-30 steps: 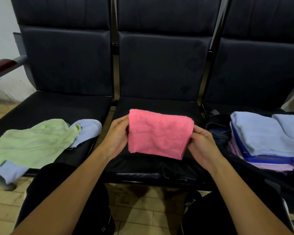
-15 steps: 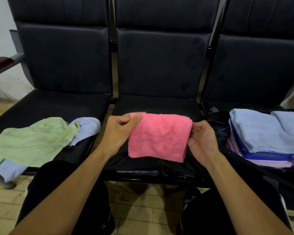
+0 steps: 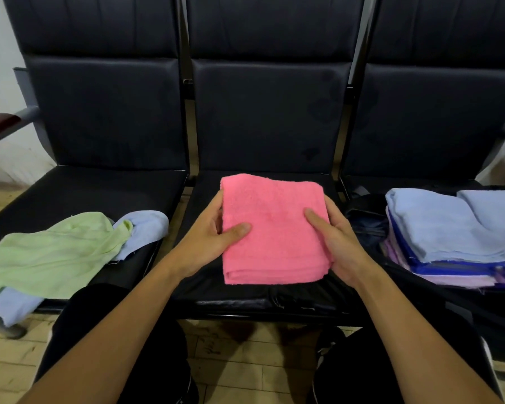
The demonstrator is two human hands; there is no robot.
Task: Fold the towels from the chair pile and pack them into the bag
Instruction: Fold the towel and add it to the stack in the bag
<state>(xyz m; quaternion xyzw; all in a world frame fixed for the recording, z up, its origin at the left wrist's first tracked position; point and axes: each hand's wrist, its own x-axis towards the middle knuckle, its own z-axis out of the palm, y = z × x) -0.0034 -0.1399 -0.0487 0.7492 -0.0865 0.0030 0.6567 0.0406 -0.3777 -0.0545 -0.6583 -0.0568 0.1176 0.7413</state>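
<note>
Holding item: one pink towel [image 3: 273, 228], folded to a compact square, gripped over the middle seat [image 3: 274, 301] by the left hand [image 3: 207, 234] and right hand [image 3: 337, 240], each with thumb on top and fingers curled beneath its side edge. Step judged: folding complete, packing pending. Next move calls for carrying the square rightward, layers kept flat, onto the folded stack [image 3: 449, 234] in the dark bag [image 3: 365, 225]; green towel [image 3: 50, 252] and blue towel [image 3: 146, 231] remain loose on the left seat.

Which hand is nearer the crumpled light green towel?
Left. The left hand grips the folded pink towel's side facing the light green towel; the right hand grips its far side.
</note>
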